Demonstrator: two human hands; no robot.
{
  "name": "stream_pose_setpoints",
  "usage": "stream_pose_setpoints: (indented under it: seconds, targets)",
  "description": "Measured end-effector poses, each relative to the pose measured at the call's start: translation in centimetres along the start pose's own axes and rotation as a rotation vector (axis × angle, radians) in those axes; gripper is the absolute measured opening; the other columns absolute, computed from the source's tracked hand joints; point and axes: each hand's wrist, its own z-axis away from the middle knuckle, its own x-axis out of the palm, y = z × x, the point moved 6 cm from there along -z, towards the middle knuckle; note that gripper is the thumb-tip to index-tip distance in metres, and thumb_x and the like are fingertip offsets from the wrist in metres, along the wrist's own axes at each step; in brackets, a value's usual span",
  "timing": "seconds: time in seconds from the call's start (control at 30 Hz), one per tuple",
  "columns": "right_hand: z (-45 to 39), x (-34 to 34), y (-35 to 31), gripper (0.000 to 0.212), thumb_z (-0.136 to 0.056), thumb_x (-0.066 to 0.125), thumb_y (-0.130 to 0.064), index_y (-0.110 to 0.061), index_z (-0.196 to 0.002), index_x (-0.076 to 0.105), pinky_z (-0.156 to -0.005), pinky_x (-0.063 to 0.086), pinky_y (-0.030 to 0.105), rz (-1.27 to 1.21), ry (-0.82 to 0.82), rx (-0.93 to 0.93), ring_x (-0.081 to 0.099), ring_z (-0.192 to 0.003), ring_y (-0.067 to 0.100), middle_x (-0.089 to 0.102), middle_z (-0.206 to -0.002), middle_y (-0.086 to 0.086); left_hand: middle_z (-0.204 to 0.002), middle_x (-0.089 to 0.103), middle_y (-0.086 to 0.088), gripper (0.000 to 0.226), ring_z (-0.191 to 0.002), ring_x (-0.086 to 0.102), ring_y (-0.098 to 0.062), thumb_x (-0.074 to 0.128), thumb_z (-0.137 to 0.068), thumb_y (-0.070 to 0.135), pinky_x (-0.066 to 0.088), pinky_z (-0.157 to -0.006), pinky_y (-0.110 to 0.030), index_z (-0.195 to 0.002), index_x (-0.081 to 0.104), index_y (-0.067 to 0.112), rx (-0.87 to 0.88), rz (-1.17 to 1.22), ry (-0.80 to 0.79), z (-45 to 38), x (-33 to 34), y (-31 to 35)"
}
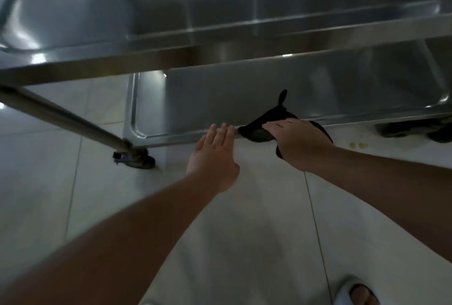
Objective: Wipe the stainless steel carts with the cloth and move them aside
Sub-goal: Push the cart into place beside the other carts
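Steel fills the upper part of the head view: a stainless steel cart point(244, 89) is seen from above, its lower shelf point(220, 99) showing beneath the upper shelf's front rail point(97, 65). A black cloth point(271, 121) is draped over the lower shelf's near edge, partly on the tray and partly hanging off it. The cloth is pressed down by the right hand point(298, 140), whose grip is laid flat on the fabric with fingers spread rather than curled round it (the underside of the hand is hidden). The left hand point(212, 155) is held open and empty, its fingertips point(220, 129) touching the same edge just beside the cloth. A slanted cart leg point(61, 116) is seen at left, ending in a caster point(137, 159) on the pale tiled floor point(244, 206). A sandalled foot point(359, 292) is visible at the bottom right.
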Motion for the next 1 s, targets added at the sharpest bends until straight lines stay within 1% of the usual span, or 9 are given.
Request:
stream_pose_setpoints:
  seconds: [0.07,0.1,0.2,0.27,0.47,0.63,0.73,0.9,1.0]
  targets:
    - [1.9,-1.1,-1.9,0.059,-0.093,0.056,-0.007,-0.019,-0.15,0.044,-0.087,0.047,0.038,0.024,-0.05,0.019,0.056,-0.122,0.029,0.059,-0.141,0.005,-0.178,-0.008,0.002,0.089,-0.163,-0.012,-0.017,0.047,-0.101,0.033,0.0,-0.131,-0.037,-0.169,-0.009,0.019,-0.032,0.028,-0.047,2.8,-0.8,-0.2]
    - [3.0,-1.6,-2.7,0.058,-0.094,0.056,-0.006,-0.018,-0.149,0.044,-0.084,0.046,0.037,-0.001,-0.085,0.045,0.057,-0.119,0.03,0.059,-0.139,0.007,-0.178,-0.007,0.001,0.087,-0.163,-0.011,-0.017,0.046,-0.102,0.034,0.0,-0.131,-0.038,-0.169,-0.009,0.019,-0.044,0.031,-0.08,4.2,-1.3,-0.3]
    - [7.1,-2.4,-5.2,0.058,-0.094,0.057,-0.004,-0.017,-0.149,0.043,-0.078,0.042,0.035,-0.075,-0.217,0.139,0.059,-0.108,0.032,0.059,-0.135,0.01,-0.178,-0.003,-0.001,0.085,-0.163,-0.007,-0.02,0.045,-0.105,0.037,0.002,-0.13,-0.039,-0.169,-0.008,0.02,-0.102,0.028,-0.121,8.9,-3.0,0.0]
    - [10.1,-3.8,-7.0,0.053,-0.094,0.059,-0.005,-0.017,-0.143,0.044,-0.075,0.042,0.036,-0.095,-0.276,0.151,0.059,-0.1,0.03,0.06,-0.13,0.008,-0.178,-0.001,0.0,0.082,-0.163,-0.006,-0.019,0.041,-0.106,0.041,0.003,-0.13,-0.039,-0.169,-0.007,0.021,-0.122,0.04,-0.156,12.3,-5.0,0.5]
    - [21.1,-12.6,-10.8,0.043,-0.096,0.057,-0.006,-0.016,-0.136,0.047,-0.073,0.046,0.036,-0.152,-0.378,0.184,0.062,-0.097,0.03,0.063,-0.125,0.007,-0.178,0.003,0.002,0.075,-0.163,-0.004,-0.017,0.032,-0.109,0.051,0.004,-0.129,-0.039,-0.17,-0.003,0.026,-0.182,0.053,-0.208,23.5,-13.9,4.2]
    - [30.2,-25.2,-11.9,0.051,-0.091,0.055,-0.002,-0.022,-0.138,0.05,-0.083,0.052,0.036,-0.19,-0.416,0.246,0.062,-0.103,0.027,0.064,-0.128,0.005,-0.177,0.01,0.001,0.074,-0.163,0.0,-0.018,0.031,-0.107,0.052,0.006,-0.129,-0.041,-0.169,0.002,0.027,-0.228,0.072,-0.222,35.0,-24.6,9.1]
    - [34.5,-32.7,-13.0,0.061,-0.087,0.052,-0.004,-0.032,-0.142,0.05,-0.08,0.048,0.033,-0.273,-0.427,0.295,0.063,-0.1,0.025,0.063,-0.131,0.003,-0.177,0.011,0.001,0.074,-0.163,0.0,-0.018,0.032,-0.107,0.053,0.006,-0.129,-0.042,-0.17,0.004,0.026,-0.26,0.098,-0.2,40.5,-30.2,12.0]
    - [39.0,-41.5,-15.9,0.057,-0.089,0.053,-0.001,-0.024,-0.141,0.047,-0.09,0.052,0.039,-0.227,-0.411,0.193,0.061,-0.11,0.03,0.061,-0.134,0.008,-0.177,0.013,-0.001,0.073,-0.164,0.003,-0.02,0.032,-0.107,0.053,0.009,-0.13,-0.044,-0.17,0.009,0.024,-0.295,0.135,-0.127,45.9,-37.8,15.5]
    - [41.0,-46.5,-16.9,0.061,-0.087,0.058,-0.003,-0.028,-0.142,0.047,-0.091,0.055,0.043,-0.158,-0.403,0.082,0.062,-0.112,0.028,0.061,-0.136,0.003,-0.177,0.013,-0.001,0.07,-0.163,0.004,-0.021,0.032,-0.107,0.053,0.009,-0.129,-0.044,-0.169,0.014,0.027,-0.237,0.116,-0.084,48.4,-41.2,16.8]
